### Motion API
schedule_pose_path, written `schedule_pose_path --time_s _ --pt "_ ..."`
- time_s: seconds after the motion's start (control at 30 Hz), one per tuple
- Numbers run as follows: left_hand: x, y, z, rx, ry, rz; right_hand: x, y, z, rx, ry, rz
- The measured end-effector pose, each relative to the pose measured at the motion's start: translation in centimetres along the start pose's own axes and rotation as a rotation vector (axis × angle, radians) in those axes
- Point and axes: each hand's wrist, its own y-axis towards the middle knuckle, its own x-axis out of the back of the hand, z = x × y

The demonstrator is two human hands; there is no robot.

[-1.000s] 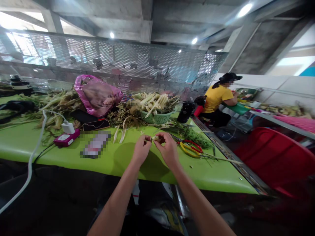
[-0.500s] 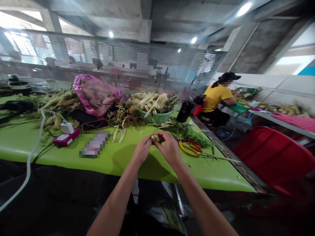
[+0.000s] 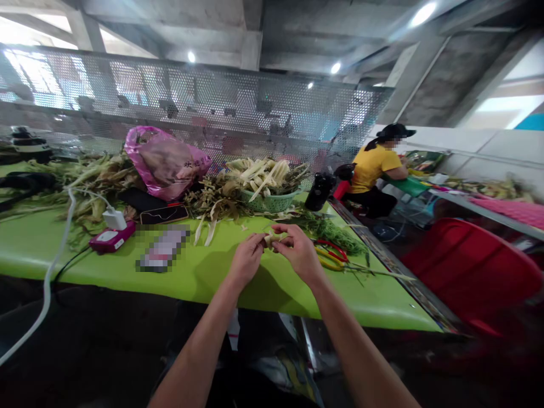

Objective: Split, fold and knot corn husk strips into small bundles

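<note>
Over the green table point(image 3: 170, 294), a small pale-yellow piece of dried husk point(image 3: 269, 240), folded or knotted, is between my two hands. My left hand point(image 3: 246, 259) pinches its left side between thumb and fingertips. On the other side, my right hand point(image 3: 301, 254) has its thumb and forefinger closed on a short strip that sticks out to the right. The fingers partly hide the piece. Red-and-yellow-handled scissors point(image 3: 334, 256) lie just right of my right hand, beside thin green strands point(image 3: 340, 235).
Behind my hands stands a green basket point(image 3: 272, 203) of pale husk strips. Leftward are a pink plastic bag point(image 3: 165, 161), a phone point(image 3: 165, 249), a purple power strip point(image 3: 113, 237) and a white cable point(image 3: 53, 272). A dark cup point(image 3: 319, 192) and a red chair point(image 3: 476, 272) are rightward. A person in yellow point(image 3: 374, 167) sits beyond.
My right hand has shifted slightly right and its fingers have opened out a little, so more of the husk piece and its strip shows. My left hand stays nearly in place.
</note>
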Motion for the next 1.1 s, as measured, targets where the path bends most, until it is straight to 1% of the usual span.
schedule_pose_path --time_s 0.13,0.27,0.33,0.47,0.63,0.73,0.83,0.9,1.0,1.1 --pt "0.0 -0.1 -0.4 -0.022 0.034 0.055 0.5 0.3 -0.1 -0.136 0.138 0.083" --pt "0.1 -0.2 -0.7 -0.013 0.059 0.057 0.7 0.2 0.6 -0.242 0.272 0.156" --pt "0.1 -0.2 -0.8 -0.008 0.076 0.060 0.8 0.3 0.8 -0.272 0.292 0.162" --pt "0.1 -0.2 -0.9 -0.021 0.127 0.091 0.8 0.6 0.8 -0.273 0.211 0.077" --pt "0.1 -0.2 -1.2 -0.030 0.164 0.130 0.6 1.0 0.6 -0.267 0.175 0.021" --pt "-0.1 -0.2 -1.4 -0.034 0.149 0.188 0.4 1.0 0.5 -0.237 0.177 -0.072" --pt "-0.2 -0.2 -1.4 -0.005 0.068 0.214 0.1 1.0 0.3 -0.214 0.183 -0.126" --pt "-0.2 -0.2 -1.3 0.068 -0.042 0.195 -0.1 1.1 0.1 -0.204 0.192 -0.134" --pt "-0.1 -0.1 -1.0 0.221 -0.250 0.110 -0.2 1.2 0.2 -0.142 0.176 -0.146" --pt "0.0 0.1 -0.7 0.305 -0.392 0.005 -0.3 0.8 0.6 -0.063 0.087 -0.201"
